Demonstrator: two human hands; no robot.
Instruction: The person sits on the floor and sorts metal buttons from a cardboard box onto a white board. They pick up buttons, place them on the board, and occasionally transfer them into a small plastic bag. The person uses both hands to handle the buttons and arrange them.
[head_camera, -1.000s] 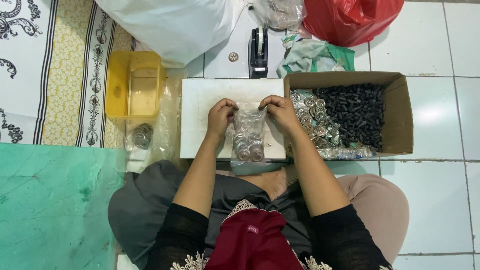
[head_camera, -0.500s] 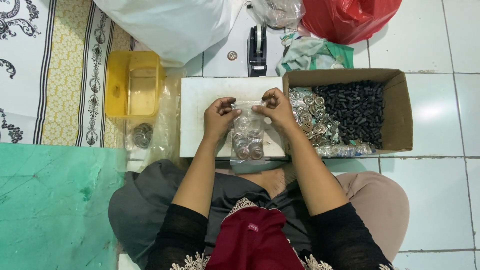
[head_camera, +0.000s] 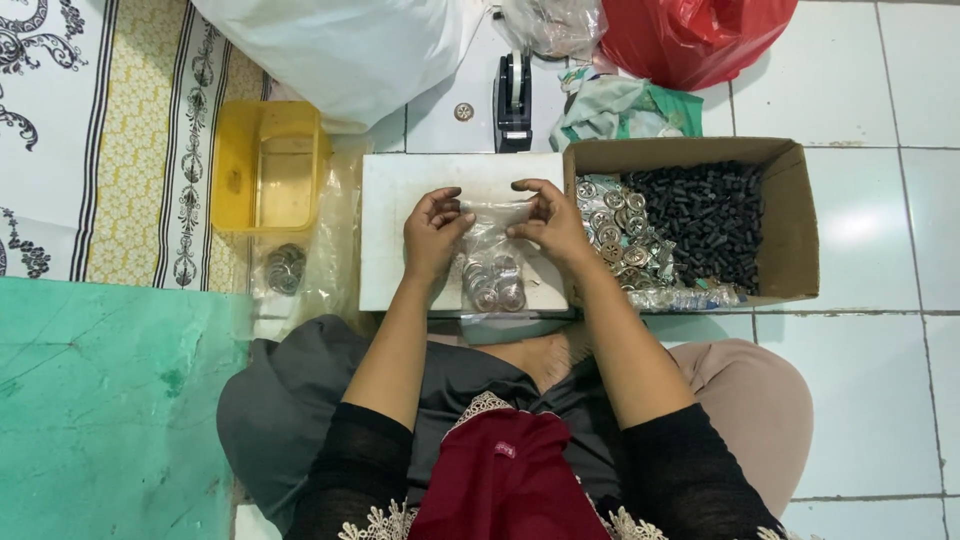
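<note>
On the white board (head_camera: 400, 200) across our lap, both hands work the mouth of a small clear plastic bag (head_camera: 492, 262). The left hand (head_camera: 432, 232) pinches the bag's top left edge, fingers curled closed on the film. The right hand (head_camera: 548, 220) grips the top right edge the same way. The bag lies flat on the board between them, its lower end weighted with round silver metal pieces (head_camera: 497, 288).

Just right of the board: a cardboard box (head_camera: 790, 240), holding loose silver discs (head_camera: 612, 225) toward its left side and a heap of small black cylinders (head_camera: 700, 222) to the right. Left of the board: an empty yellow plastic tub (head_camera: 268, 170), with another small packed bag (head_camera: 284, 268) lying below it on clear sheeting. Beyond the board, a black tape dispenser (head_camera: 512, 95), a white sack (head_camera: 340, 50) and a red plastic bag (head_camera: 690, 35).

Our judgement on handling: keep the discs settled at the bottom so the upper film stays slack and clean. Pull the two edges evenly apart so the mouth lies straight, without wrinkles. Hold the grip close to the rim; thin film slips and stretches if tugged hard. Keep the bag low over the board so nothing spills.
</note>
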